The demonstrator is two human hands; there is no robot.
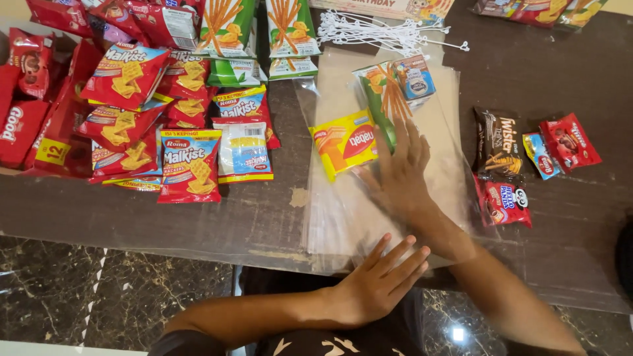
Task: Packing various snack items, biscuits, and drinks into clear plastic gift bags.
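A stack of clear plastic bags [446, 142] lies flat on the brown table [250, 221]. My right hand [399, 173] is stretched out flat on it, or inside the top bag, with fingers spread. Its fingertips touch a green stick-snack pack [381, 92]. A yellow wafer pack [343, 142] lies just left of that hand, and a small blue-and-white pack [414, 76] sits beyond the green one. My left hand [382, 280] rests flat on the near end of the bags at the table edge, holding nothing.
Piles of red cracker packs [190, 165] and green stick-snack packs [227, 26] fill the left and back. A bundle of white plastic sticks [379, 29] lies behind the bags. At the right are a brown pack [498, 144] and red packs [570, 142]. Marble floor [112, 296] shows below.
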